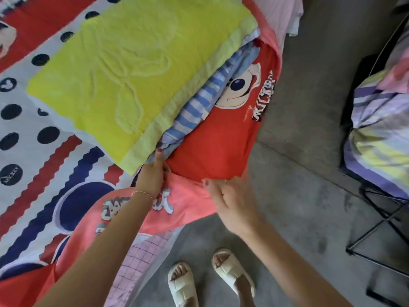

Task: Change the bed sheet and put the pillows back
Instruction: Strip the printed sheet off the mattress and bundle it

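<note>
The red sheet (212, 140), printed with a cartoon mouse face and lettering, lies across the bed and spills over its side edge toward the grey floor (309, 151). A yellow-green pillow (124, 69) sits on the sheet, with a blue-and-white striped pillow (199, 103) tucked under it on the floor side.

Just below the yellow-green pillow's near corner, the left hand (152, 176) pinches a fold of the sheet, thumb pointing up along the cloth. A little further from the pillow, toward the floor, the right hand (230, 196) grips the same hem with curled fingers, so a short span of fabric hangs between the two hands.

The sheet looks thin, soft and light; it bunches readily and will slide rather than hold a shape. Holding it at the hem, near the corner, seems the surest place, since a pull from mid-cloth would only gather wrinkles. The pillows weigh on it, so a hard tug could drag them along.

Away from the pillow, across the floor, a bundle of striped pastel bedding (380, 129) rests on a black metal frame (376, 229).
</note>
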